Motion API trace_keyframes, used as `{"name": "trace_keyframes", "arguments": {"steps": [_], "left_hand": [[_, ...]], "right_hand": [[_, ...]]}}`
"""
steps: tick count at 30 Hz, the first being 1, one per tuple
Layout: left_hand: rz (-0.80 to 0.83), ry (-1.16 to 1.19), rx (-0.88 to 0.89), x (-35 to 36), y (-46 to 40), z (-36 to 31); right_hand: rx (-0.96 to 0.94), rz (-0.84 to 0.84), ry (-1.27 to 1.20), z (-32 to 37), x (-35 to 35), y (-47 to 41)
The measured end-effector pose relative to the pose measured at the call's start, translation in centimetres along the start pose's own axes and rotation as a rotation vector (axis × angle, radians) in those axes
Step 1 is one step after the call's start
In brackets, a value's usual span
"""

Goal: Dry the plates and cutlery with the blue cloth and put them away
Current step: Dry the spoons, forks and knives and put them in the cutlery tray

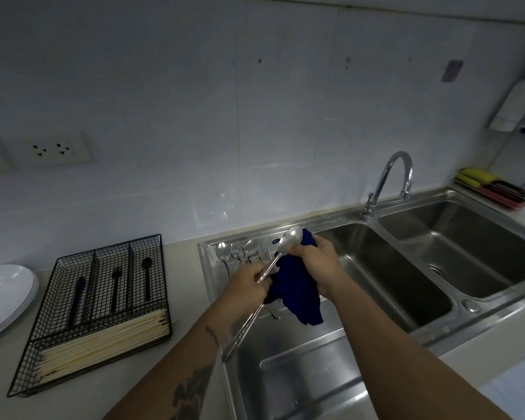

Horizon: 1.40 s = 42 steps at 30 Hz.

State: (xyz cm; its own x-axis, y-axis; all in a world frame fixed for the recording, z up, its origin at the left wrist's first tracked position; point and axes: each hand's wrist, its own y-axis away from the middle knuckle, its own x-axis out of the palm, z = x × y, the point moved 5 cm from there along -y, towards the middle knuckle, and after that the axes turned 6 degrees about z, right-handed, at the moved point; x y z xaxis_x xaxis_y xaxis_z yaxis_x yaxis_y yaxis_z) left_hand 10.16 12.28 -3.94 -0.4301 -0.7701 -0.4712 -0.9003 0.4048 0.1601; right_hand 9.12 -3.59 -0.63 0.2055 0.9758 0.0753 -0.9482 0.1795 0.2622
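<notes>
Drying a spoon [285, 248] over the sink [331, 374]: left hand [249, 283] grips its handle, right hand [314, 256] pinches the blue cloth [297, 292] round the neck. Long axis runs bowl-far, handle-near. Wire tray [103, 298] lies left on the counter [0, 374], nearer the left hand.

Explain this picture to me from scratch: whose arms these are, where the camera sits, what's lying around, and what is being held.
There is no machine here. One camera worn on a person's head looks forward and down at their two bare hands. The left hand grips the handle of a long silver metal spoon. The right hand holds a dark blue cloth bunched against the spoon's bowl. Behind them, more silver spoons and forks lie on the steel sink's drainboard. On the counter to the left sit a black wire cutlery tray holding black utensils and pale chopsticks, and a stack of white plates.
</notes>
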Motion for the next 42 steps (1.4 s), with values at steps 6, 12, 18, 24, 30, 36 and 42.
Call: {"name": "trace_keyframes", "arguments": {"steps": [6,12,18,24,30,36,42], "left_hand": [[0.230,0.475,-0.283,0.8,1.5,1.8],[0.054,0.450,-0.371,-1.6,1.0,4.1],[0.208,0.336,-0.172,-0.3,0.4,-0.4],[0.019,0.309,-0.111,-0.9,-0.3,-0.3],[-0.038,0.349,-0.059,-0.6,-0.6,-0.7],[0.040,0.381,-0.025,-1.7,-0.3,-0.2],[0.113,0.308,-0.035,-2.3,-0.4,-0.2]], "right_hand": [[0.073,-0.013,-0.129,0.3,-1.6,0.0],[0.177,0.043,-0.110,-0.6,-2.4,0.4],[0.163,0.058,-0.074,-1.4,-1.2,0.1],[0.185,-0.064,-0.223,-1.4,-2.3,-0.3],[0.118,0.116,-0.265,-0.5,-0.8,-0.2],[0.129,0.210,-0.194,-0.7,-0.3,-0.7],[0.019,0.009,-0.106,-0.4,-0.2,-1.2]]}}
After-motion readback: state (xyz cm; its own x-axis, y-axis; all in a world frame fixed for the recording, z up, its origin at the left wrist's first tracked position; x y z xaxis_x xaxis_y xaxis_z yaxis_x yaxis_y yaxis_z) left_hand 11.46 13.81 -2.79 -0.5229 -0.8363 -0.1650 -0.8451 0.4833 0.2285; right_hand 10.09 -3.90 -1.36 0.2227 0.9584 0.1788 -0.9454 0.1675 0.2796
